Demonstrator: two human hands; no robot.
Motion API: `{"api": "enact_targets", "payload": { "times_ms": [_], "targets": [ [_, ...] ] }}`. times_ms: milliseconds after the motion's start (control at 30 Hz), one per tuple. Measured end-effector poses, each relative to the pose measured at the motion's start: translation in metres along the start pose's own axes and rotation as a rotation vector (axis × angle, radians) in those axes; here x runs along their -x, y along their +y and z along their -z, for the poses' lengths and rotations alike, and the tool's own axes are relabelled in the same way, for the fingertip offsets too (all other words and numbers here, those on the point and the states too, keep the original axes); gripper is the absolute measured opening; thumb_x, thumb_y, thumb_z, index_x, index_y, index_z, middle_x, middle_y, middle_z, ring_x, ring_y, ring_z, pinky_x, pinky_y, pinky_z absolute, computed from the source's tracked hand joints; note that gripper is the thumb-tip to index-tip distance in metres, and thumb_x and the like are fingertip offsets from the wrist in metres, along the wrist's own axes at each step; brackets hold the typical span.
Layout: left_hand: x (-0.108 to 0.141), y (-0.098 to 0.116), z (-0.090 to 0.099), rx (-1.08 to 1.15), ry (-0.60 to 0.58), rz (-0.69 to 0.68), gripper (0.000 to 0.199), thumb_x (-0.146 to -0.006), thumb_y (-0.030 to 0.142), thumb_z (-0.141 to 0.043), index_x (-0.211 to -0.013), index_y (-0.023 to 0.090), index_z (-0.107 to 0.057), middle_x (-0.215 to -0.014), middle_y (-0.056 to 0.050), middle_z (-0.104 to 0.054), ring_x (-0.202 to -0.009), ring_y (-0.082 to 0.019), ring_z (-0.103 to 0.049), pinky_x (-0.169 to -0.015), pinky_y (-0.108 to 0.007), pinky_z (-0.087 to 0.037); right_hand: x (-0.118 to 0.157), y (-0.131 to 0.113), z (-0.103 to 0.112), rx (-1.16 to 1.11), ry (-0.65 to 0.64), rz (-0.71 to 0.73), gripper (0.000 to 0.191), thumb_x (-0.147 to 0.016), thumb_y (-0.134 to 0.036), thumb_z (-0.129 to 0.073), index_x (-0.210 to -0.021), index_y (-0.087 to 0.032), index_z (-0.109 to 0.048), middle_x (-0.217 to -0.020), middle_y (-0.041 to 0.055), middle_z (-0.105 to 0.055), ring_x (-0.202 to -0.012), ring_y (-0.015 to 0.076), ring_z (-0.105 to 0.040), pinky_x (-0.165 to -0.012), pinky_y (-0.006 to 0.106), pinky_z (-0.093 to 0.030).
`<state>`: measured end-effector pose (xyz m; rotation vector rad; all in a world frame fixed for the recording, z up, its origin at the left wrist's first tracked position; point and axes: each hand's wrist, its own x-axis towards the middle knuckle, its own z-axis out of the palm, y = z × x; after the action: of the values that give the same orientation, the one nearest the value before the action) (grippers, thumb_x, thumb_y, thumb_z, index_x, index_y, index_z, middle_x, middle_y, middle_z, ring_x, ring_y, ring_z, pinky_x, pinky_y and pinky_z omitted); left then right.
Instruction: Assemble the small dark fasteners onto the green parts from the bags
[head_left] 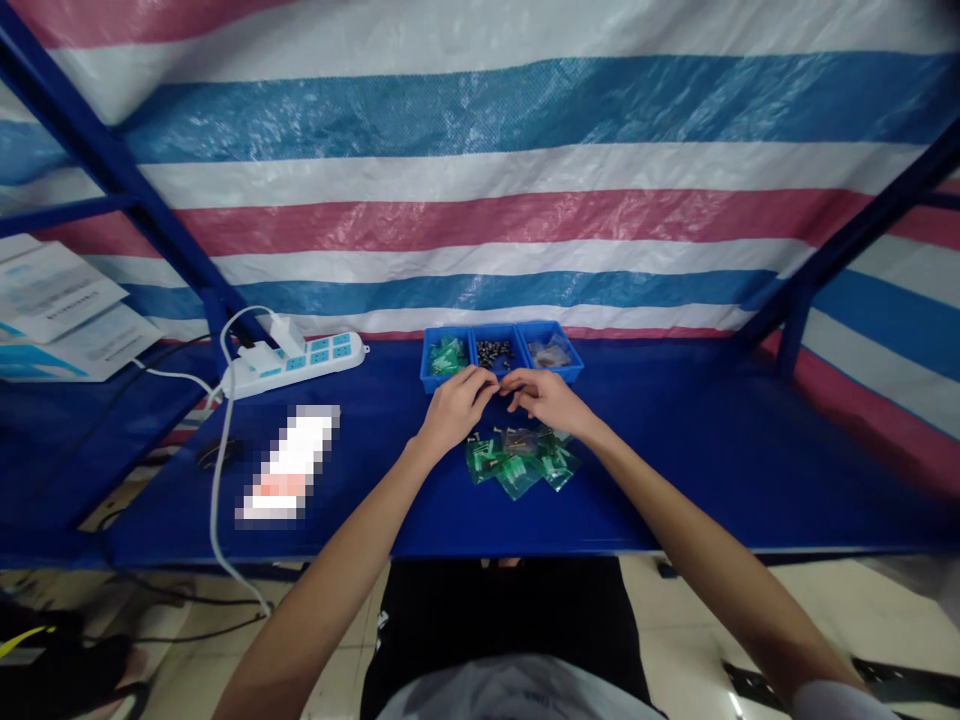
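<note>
Green packets (519,474) lie toward the worktop's (735,420) front edge; tray (433,384) still stocked; left hand (456,405), right hand (551,398) pinched narrow, contents unclear.

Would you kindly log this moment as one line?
left hand, right hand: fingers close together, grasp unclear | blue bins: beyond hands | green packets: nearer the person

In the centre of the frame, the left hand (456,405) and the right hand (546,397) are held close together, fingers bent, just in front of a blue tray (429,376) divided into three compartments. Green pieces (448,356), small dark screws (494,353) and clear bags (550,352) are held in its left, middle and right compartments. Below the hands, green-filled packets (519,472) are spread on the blue table (450,525). At centre-left, a white power strip (315,362) is seen.
</note>
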<state>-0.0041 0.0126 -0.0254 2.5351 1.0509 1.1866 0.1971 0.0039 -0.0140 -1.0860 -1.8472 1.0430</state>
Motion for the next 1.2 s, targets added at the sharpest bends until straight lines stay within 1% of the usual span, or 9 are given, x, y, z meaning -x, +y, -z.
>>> {"api": "enact_targets", "payload": {
  "times_ms": [133, 267, 433, 533, 667, 733, 767, 933, 1200],
  "targets": [
    [0.0008, -0.001, -0.002, 0.018, 0.002, 0.039, 0.012, -0.1, 0.027, -0.051, -0.107, 0.02, -0.058, -0.093, -0.003, -0.067, -0.086, -0.017, -0.067, -0.076, -0.029, -0.053, 0.0002, -0.0027, -0.005, 0.109, 0.074, 0.043, 0.012, -0.086, -0.031, -0.059, -0.085, -0.021, -0.066, -0.077, 0.0028, -0.071, -0.065, 0.019, -0.068, -0.061, 0.031, -0.048],
    [0.0018, -0.0003, -0.002, 0.051, 0.0, 0.051, 0.035, -0.095, 0.023, -0.058, -0.129, 0.021, -0.047, -0.102, -0.004, -0.065, -0.078, -0.014, -0.066, -0.071, -0.026, -0.054, -0.0002, -0.0057, -0.0048, 0.208, 0.19, 0.046, 0.022, -0.089, -0.036, -0.058, -0.074, -0.021, -0.062, -0.065, 0.0013, -0.067, -0.061, 0.0189, -0.064, -0.063, 0.031, -0.045],
    [0.0026, 0.004, 0.0001, 0.01, -0.048, -0.009, 0.031, -0.09, 0.028, -0.065, -0.119, 0.022, -0.055, -0.12, -0.009, -0.052, -0.085, -0.015, -0.065, -0.066, -0.027, -0.055, -0.0011, -0.0023, -0.004, 0.172, 0.262, 0.061, 0.03, -0.089, -0.042, -0.061, -0.068, -0.021, -0.058, -0.06, 0.0007, -0.063, -0.06, 0.0185, -0.06, -0.062, 0.031, -0.043],
    [0.0035, 0.0047, -0.0007, -0.009, -0.025, -0.009, 0.022, -0.093, 0.03, -0.061, -0.113, 0.021, -0.058, -0.118, -0.009, -0.052, -0.086, -0.016, -0.064, -0.067, -0.028, -0.055, -0.0016, 0.0002, -0.005, 0.131, 0.256, 0.101, 0.033, -0.088, -0.046, -0.063, -0.067, -0.021, -0.061, -0.07, 0.0036, -0.065, -0.067, 0.0198, -0.061, -0.062, 0.032, -0.045],
    [0.0036, 0.0037, -0.0017, -0.012, 0.019, -0.054, 0.019, -0.1, 0.033, -0.052, -0.107, 0.02, -0.063, -0.109, -0.007, -0.056, -0.087, -0.015, -0.063, -0.074, -0.028, -0.054, -0.001, -0.0026, -0.0046, 0.048, 0.304, 0.126, 0.032, -0.085, -0.048, -0.067, -0.068, -0.02, -0.067, -0.109, 0.0103, -0.07, -0.097, 0.0262, -0.065, -0.063, 0.032, -0.049],
    [0.0032, 0.0035, -0.0017, -0.019, 0.033, -0.061, 0.021, -0.101, 0.033, -0.05, -0.104, 0.019, -0.064, -0.103, -0.006, -0.058, -0.085, -0.015, -0.063, -0.074, -0.028, -0.053, -0.0005, -0.005, -0.0031, 0.008, 0.296, 0.121, 0.028, -0.085, -0.047, -0.067, -0.073, -0.021, -0.07, -0.119, 0.0102, -0.069, -0.104, 0.0276, -0.064, -0.063, 0.032, -0.051],
    [0.003, 0.0035, -0.0017, -0.022, 0.039, -0.057, 0.021, -0.101, 0.033, -0.05, -0.102, 0.018, -0.065, -0.1, -0.006, -0.059, -0.083, -0.015, -0.062, -0.074, -0.028, -0.053, -0.0005, -0.0058, -0.0022, -0.007, 0.278, 0.112, 0.026, -0.084, -0.046, -0.068, -0.077, -0.022, -0.072, -0.116, 0.0098, -0.07, -0.102, 0.0271, -0.065, -0.063, 0.032, -0.051],
    [0.0021, 0.0045, -0.0015, -0.017, 0.063, -0.022, 0.024, -0.1, 0.036, -0.052, -0.096, 0.017, -0.066, -0.09, -0.004, -0.059, -0.077, -0.014, -0.06, -0.071, -0.027, -0.051, -0.0017, -0.003, 0.0005, -0.052, 0.168, 0.032, 0.022, -0.084, -0.043, -0.067, -0.084, -0.022, -0.071, -0.087, 0.0058, -0.071, -0.078, 0.0218, -0.064, -0.056, 0.029, -0.05],
    [0.0015, 0.0085, 0.0003, 0.113, 0.039, 0.021, 0.027, -0.098, 0.038, -0.055, -0.087, 0.018, -0.069, -0.099, -0.006, -0.057, -0.082, -0.014, -0.061, -0.072, -0.028, -0.052, -0.0014, -0.0021, -0.0019, -0.107, 0.072, 0.023, 0.018, -0.084, -0.03, -0.061, -0.098, -0.02, -0.068, -0.091, 0.0056, -0.07, -0.078, 0.0194, -0.064, -0.052, 0.025, -0.044]
  ]
}}
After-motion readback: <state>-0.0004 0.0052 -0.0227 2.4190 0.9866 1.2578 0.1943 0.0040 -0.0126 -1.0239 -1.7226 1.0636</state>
